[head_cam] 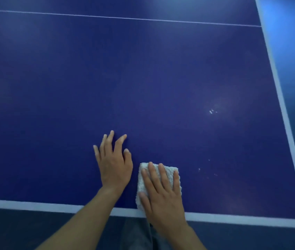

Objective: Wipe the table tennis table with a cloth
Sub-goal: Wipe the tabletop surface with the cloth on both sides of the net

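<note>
While the right hand [162, 197] presses a white terry cloth [141, 183] onto the blue desk [143, 78], fingers [162, 175] straight, the left hand [113, 161] rests spread, empty. Light pressure may leave white specks [211, 111].

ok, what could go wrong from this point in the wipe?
1. The cloth lies right by the near edge line of the table. If it is pulled back under the flat right hand, it could slip off.
2. The white specks to the right lie outside the cloth, so a short stroke may miss them.
3. The bare left hand rests flat on the table and may leave smears.
</note>
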